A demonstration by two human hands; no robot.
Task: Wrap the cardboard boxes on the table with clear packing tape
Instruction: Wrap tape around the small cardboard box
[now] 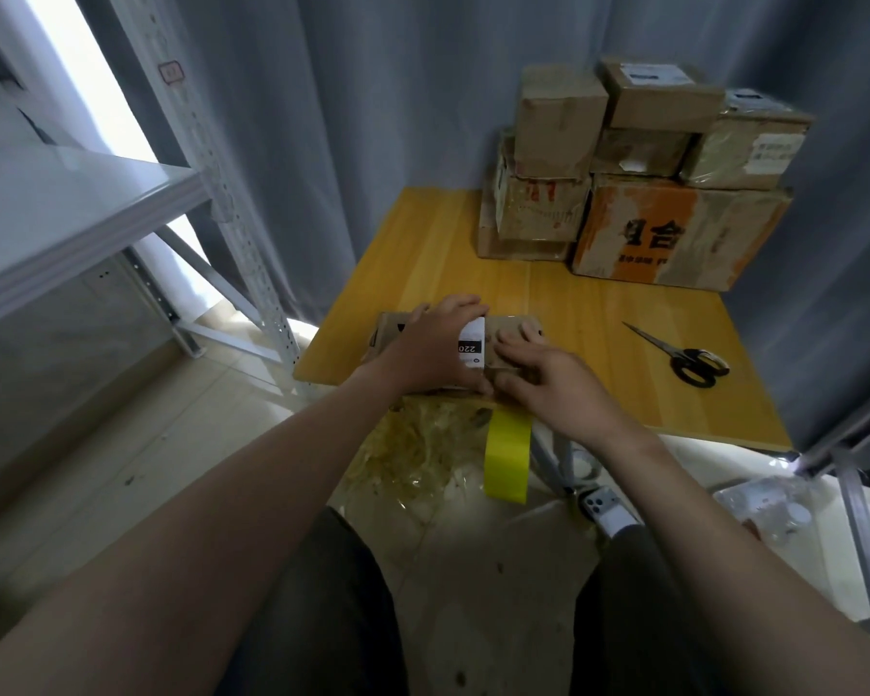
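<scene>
Head camera looks steeply down over table (573, 319).

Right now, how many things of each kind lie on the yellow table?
Cardboard boxes: 8 (7 in the back stack, 1 small box under the left hand and right hand)
Scissors: 1
Total: 9

The left hand (438, 344) and right hand (548, 384) are bare, with bare forearms (252, 469) reaching the frame's edge; dark trousers (332, 620) show below.
</scene>
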